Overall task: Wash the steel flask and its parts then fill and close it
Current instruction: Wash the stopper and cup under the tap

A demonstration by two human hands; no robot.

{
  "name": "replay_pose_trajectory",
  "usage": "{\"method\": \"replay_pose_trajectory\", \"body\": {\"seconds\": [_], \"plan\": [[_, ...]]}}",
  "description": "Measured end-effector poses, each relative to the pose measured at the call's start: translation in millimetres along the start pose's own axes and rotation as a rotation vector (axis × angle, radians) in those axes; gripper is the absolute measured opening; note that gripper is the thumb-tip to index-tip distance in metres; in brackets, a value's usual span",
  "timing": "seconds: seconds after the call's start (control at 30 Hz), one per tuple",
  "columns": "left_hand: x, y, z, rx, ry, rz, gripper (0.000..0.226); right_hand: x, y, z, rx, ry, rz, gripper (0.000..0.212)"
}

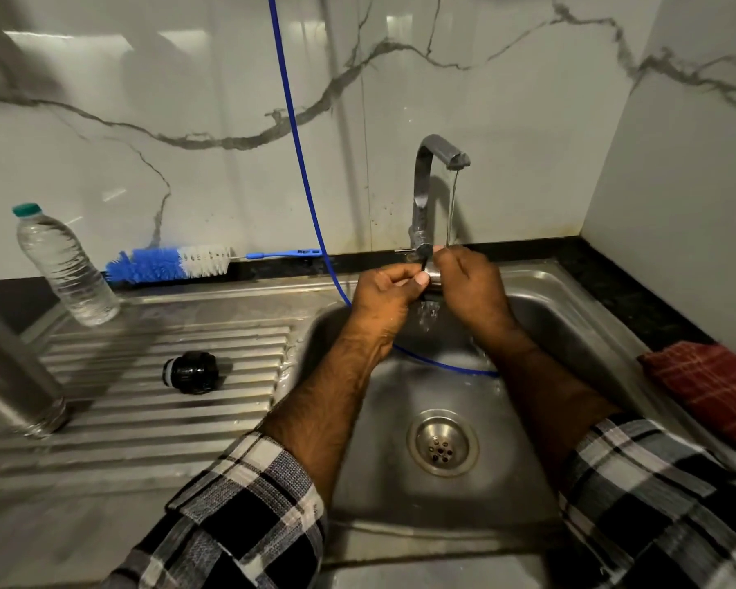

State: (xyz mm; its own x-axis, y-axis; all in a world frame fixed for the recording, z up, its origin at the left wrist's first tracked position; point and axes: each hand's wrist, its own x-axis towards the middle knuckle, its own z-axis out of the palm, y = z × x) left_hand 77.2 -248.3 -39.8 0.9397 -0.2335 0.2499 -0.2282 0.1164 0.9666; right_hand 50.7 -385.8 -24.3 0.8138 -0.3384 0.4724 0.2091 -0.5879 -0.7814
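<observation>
Both my hands are over the sink [540, 291], under the running tap [432, 172]. My right hand [470, 286] and my left hand [385, 291] together hold a small steel flask cap [433, 274] with a black strap in the water stream; fingers hide most of it. The steel flask body [16, 376] stands mouth down on the ribbed drainboard at the far left. A black stopper [194, 371] lies on its side on the drainboard between the flask and the sink.
A clear plastic water bottle [62, 265] with a green cap stands at the back left. A blue and white bottle brush [175, 263] lies along the wall. A blue hose [307, 184] hangs into the sink. A red checked cloth [714, 384] lies at the right.
</observation>
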Motion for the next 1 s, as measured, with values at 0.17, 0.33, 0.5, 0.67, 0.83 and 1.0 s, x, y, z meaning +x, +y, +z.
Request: {"method": "replay_pose_trajectory", "body": {"seconds": [0.17, 0.33, 0.5, 0.67, 0.83, 1.0], "plan": [[-3.8, -7.2, 2.4, 0.212, -0.068, 0.189, 0.018, 2.6, -6.7, -24.5, 0.685, -0.421, 0.867, 0.048], [-2.6, 0.7, 2.9, 0.065, -0.078, 0.009, 0.014, 0.1, -15.5, -13.5, -0.062, -0.104, 0.258, 0.043], [-3.9, 3.0, -5.3, 0.046, -0.115, 0.072, 0.013, 1.7, -16.5, -8.8, -0.093, -0.087, 0.102, 0.038], [-8.5, -0.8, 0.6, 0.026, -0.131, 0.068, 0.018, 3.9, -7.8, -17.9, 0.505, -0.378, 0.845, 0.059], [-2.6, -14.8, 15.4, -0.227, 0.17, -0.318, 0.012, -2.9, -9.9, -13.5, 0.33, -0.298, 0.748, 0.058], [-0.5, -10.7, 14.9, -0.392, 0.236, -0.432, 0.018, -5.3, -0.1, -19.1, 0.508, -0.393, 0.648, 0.046]]}}
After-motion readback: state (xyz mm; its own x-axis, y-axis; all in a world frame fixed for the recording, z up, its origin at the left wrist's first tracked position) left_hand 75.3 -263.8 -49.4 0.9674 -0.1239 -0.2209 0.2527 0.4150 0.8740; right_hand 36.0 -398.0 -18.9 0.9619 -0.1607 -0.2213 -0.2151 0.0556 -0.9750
